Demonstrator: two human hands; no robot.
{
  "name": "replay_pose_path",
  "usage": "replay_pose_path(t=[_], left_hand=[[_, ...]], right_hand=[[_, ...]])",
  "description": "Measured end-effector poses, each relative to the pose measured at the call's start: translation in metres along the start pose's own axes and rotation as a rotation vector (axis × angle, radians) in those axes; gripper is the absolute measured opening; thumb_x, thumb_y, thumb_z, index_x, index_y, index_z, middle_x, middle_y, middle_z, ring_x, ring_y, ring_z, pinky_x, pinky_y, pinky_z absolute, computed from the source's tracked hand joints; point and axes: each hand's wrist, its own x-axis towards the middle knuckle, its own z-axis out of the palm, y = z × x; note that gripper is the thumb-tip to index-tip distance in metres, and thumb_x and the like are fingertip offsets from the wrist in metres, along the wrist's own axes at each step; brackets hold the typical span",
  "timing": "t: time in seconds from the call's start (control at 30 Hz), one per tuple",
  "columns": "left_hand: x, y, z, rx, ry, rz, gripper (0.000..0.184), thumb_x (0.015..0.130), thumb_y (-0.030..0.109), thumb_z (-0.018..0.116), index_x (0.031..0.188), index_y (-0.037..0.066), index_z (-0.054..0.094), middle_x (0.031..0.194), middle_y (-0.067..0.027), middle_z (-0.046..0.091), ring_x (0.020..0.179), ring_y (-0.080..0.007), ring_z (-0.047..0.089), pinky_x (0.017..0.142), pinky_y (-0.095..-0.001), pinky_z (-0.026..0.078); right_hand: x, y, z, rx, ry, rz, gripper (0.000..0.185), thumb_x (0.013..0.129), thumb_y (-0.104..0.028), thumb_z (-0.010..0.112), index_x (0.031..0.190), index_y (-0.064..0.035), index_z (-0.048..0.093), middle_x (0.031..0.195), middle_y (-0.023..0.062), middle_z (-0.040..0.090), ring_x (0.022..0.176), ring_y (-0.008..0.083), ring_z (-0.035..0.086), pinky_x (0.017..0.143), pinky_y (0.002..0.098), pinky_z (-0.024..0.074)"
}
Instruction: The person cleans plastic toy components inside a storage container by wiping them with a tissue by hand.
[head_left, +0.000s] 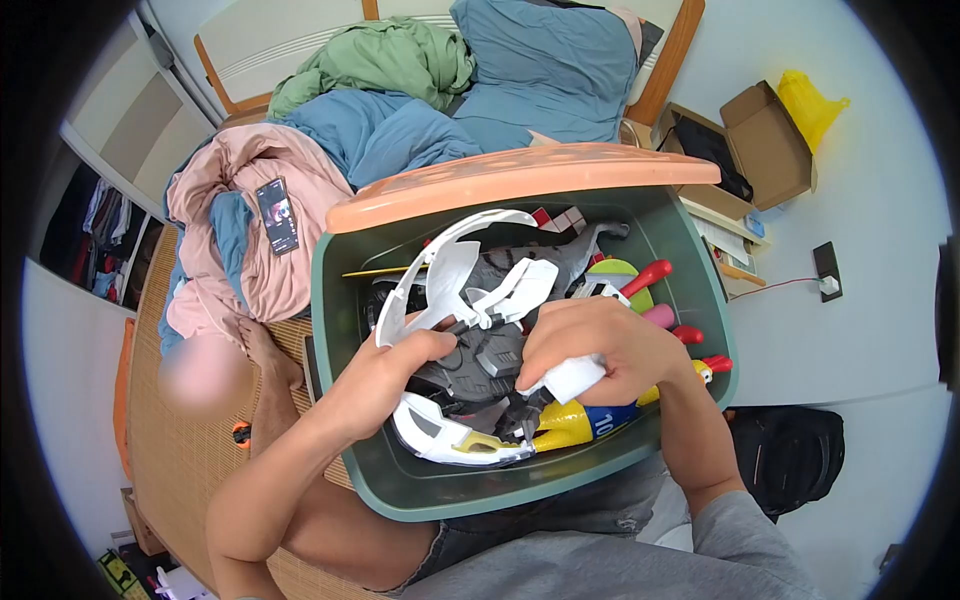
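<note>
A white and dark grey plastic toy with long curved white arms is in my hands, over the green storage bin. My left hand is closed on its left side, the thumb lying across the grey middle. With bent fingers, my right hand grips a white part on its right side. Beneath and around it in the bin are a yellow and blue toy figure, a grey toy, red-ended pieces and a red and white block cube. The toy hides much of the bin's contents.
An orange lid stands tilted along the bin's far edge. A phone lies on pink bedding to the left. At the right are an open cardboard box, a wall socket with a cable, and a black bag.
</note>
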Motion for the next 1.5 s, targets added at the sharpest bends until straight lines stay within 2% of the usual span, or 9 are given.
replay_pose_path(t=[0.07,0.2,0.43,0.6,0.77,0.9,1.0,1.23,1.5], left_hand=[[-0.001,0.003,0.003,-0.163,0.027,-0.012,0.048,0.088,0.022,0.058,0.127,-0.005,0.052,0.111,-0.0102,0.064,0.094,-0.0146,0.062,0.084,-0.0281,0.049],[0.003,-0.001,0.000,-0.211,0.072,0.011,0.049,0.088,0.022,0.059,0.128,-0.004,0.052,0.108,-0.0092,0.064,0.094,-0.0153,0.063,0.085,-0.0295,0.050],[-0.001,-0.001,-0.002,-0.371,0.017,0.008,0.051,0.089,0.022,0.058,0.132,-0.004,0.049,0.121,-0.0123,0.060,0.102,-0.0180,0.062,0.092,-0.0332,0.050],[-0.005,-0.003,0.001,-0.367,-0.065,0.145,0.050,0.089,0.021,0.055,0.133,-0.002,0.048,0.120,-0.0113,0.060,0.104,-0.0170,0.061,0.092,-0.0306,0.049],[-0.014,0.005,0.000,-0.227,0.136,0.212,0.047,0.089,0.021,0.054,0.129,-0.003,0.052,0.111,-0.0082,0.062,0.101,-0.0141,0.059,0.090,-0.0284,0.047],[-0.015,0.000,-0.005,0.148,0.170,0.379,0.032,0.087,0.019,0.056,0.108,-0.005,0.060,0.089,-0.0029,0.059,0.082,-0.0098,0.050,0.075,-0.0259,0.042],[-0.013,-0.002,-0.006,0.242,0.125,0.369,0.022,0.086,0.018,0.057,0.092,-0.003,0.058,0.071,-0.0011,0.049,0.069,-0.0095,0.043,0.063,-0.0290,0.037],[-0.008,-0.014,0.000,0.353,-0.017,0.356,0.028,0.087,0.020,0.057,0.098,-0.005,0.058,0.076,-0.0084,0.059,0.073,-0.0132,0.052,0.069,-0.0312,0.045],[-0.003,-0.016,0.004,0.526,-0.061,0.346,0.029,0.086,0.022,0.058,0.099,-0.004,0.061,0.074,-0.0133,0.062,0.068,-0.0178,0.058,0.067,-0.0339,0.047]], right_hand=[[0.003,-0.006,0.000,-0.037,0.004,-0.019,0.037,0.062,-0.007,0.076,0.099,-0.0128,0.071,0.102,0.0029,0.063,0.092,0.0247,0.061,0.081,0.0359,0.0484],[0.002,-0.001,0.015,-0.168,0.135,-0.016,0.037,0.055,-0.007,0.079,0.089,-0.0145,0.068,0.093,0.0010,0.060,0.089,0.0234,0.060,0.075,0.0345,0.0476],[-0.003,-0.004,-0.002,-0.057,0.427,-0.230,0.028,0.056,0.003,0.069,0.079,-0.0110,0.065,0.091,0.0051,0.060,0.080,0.0200,0.058,0.069,0.0304,0.0455],[-0.009,0.003,-0.004,0.095,0.618,-0.267,0.028,0.059,0.008,0.066,0.083,-0.0074,0.066,0.094,0.0100,0.060,0.084,0.0190,0.059,0.076,0.0305,0.0477],[-0.008,0.002,-0.015,-0.053,0.514,0.085,0.032,0.065,0.011,0.061,0.093,-0.0028,0.068,0.099,0.0082,0.065,0.093,0.0191,0.062,0.086,0.0307,0.0470],[-0.011,0.000,-0.017,0.138,0.754,0.431,0.028,0.078,0.005,0.061,0.105,-0.0017,0.066,0.100,0.0062,0.067,0.091,0.0116,0.061,0.082,0.0259,0.0477],[-0.007,0.005,-0.006,0.069,0.702,0.262,0.029,0.079,0.004,0.063,0.107,-0.0025,0.065,0.101,0.0058,0.067,0.091,0.0112,0.062,0.081,0.0252,0.0482],[0.009,-0.001,0.037,0.084,0.440,0.003,0.026,0.071,-0.005,0.080,0.094,-0.0064,0.069,0.092,0.0058,0.071,0.086,0.0183,0.069,0.079,0.0296,0.0520],[0.012,0.004,0.041,-0.157,0.347,-0.040,0.025,0.068,-0.007,0.076,0.092,-0.0077,0.069,0.091,0.0072,0.065,0.085,0.0260,0.064,0.076,0.0359,0.0499]])
